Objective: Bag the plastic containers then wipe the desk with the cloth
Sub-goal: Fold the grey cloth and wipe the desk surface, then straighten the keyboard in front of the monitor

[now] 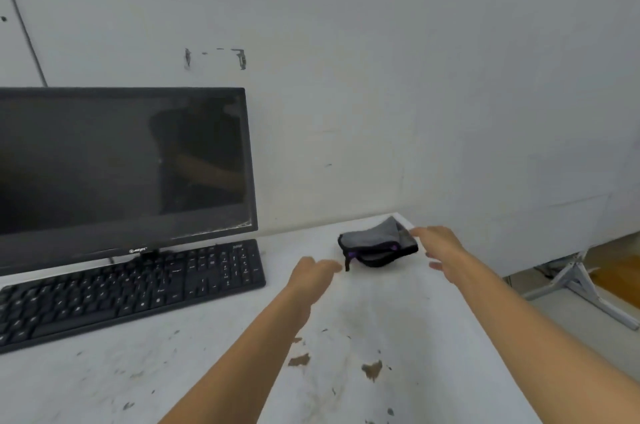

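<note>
Both hands are held open over the table, with nothing in either grip, on either side of a folded cloth.

The left hand is spread loosely at 9 o'clock of the grey and black cloth, fingertips just short of it. The right hand is spread wide at 3 o'clock, one fingertip at the cloth's edge; contact cannot be told. The cloth lies near the far right corner of the scuffed white table. A black keyboard and dark monitor are seen at 9 o'clock, well apart.

Scuffed white wall, dark monitor, black keyboard, metal stand on the floor
</note>
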